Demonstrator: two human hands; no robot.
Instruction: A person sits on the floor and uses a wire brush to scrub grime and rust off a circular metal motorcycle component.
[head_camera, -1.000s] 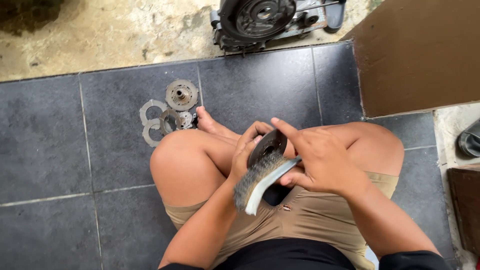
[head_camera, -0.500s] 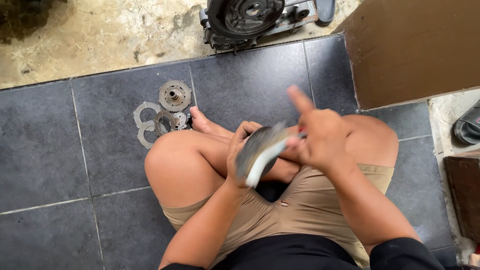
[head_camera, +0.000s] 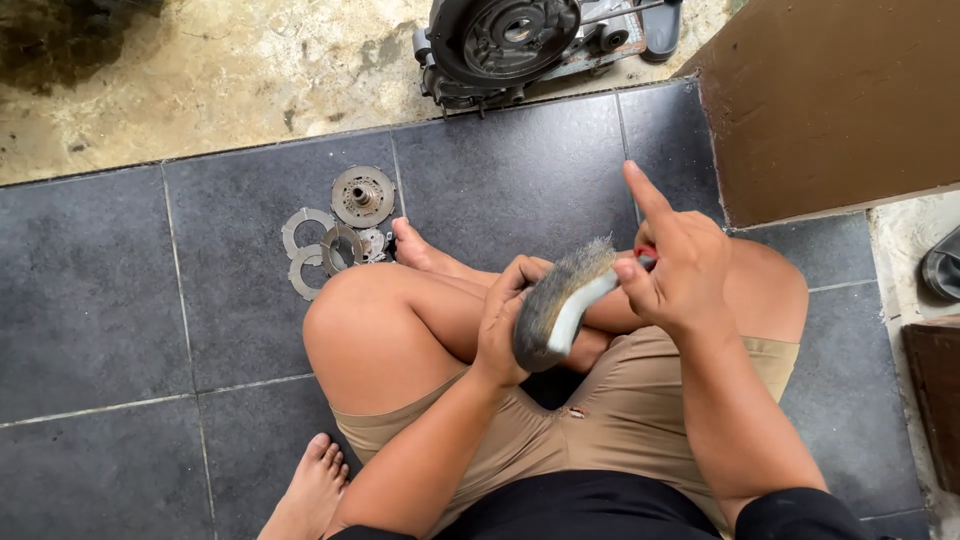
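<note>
I sit cross-legged on dark floor tiles. My left hand (head_camera: 505, 318) grips a dark round metal disc (head_camera: 527, 345), mostly hidden behind the brush. My right hand (head_camera: 678, 265) holds a wire brush (head_camera: 568, 290) by its pale handle, index finger pointing up, bristles laid against the disc. Both hands hover over my lap.
Several metal rings and a hub plate (head_camera: 362, 195) lie on the tiles (head_camera: 120, 290) left of my knee. An engine casing (head_camera: 510, 38) stands at the tile edge on rough concrete. A brown board (head_camera: 840, 95) is at upper right; a dark wooden block (head_camera: 935, 400) is at the right.
The right hand swept the wire brush up and to the right across the disc; the disc's face, visible a second ago, is now covered. A bare foot has come into view at the bottom.
</note>
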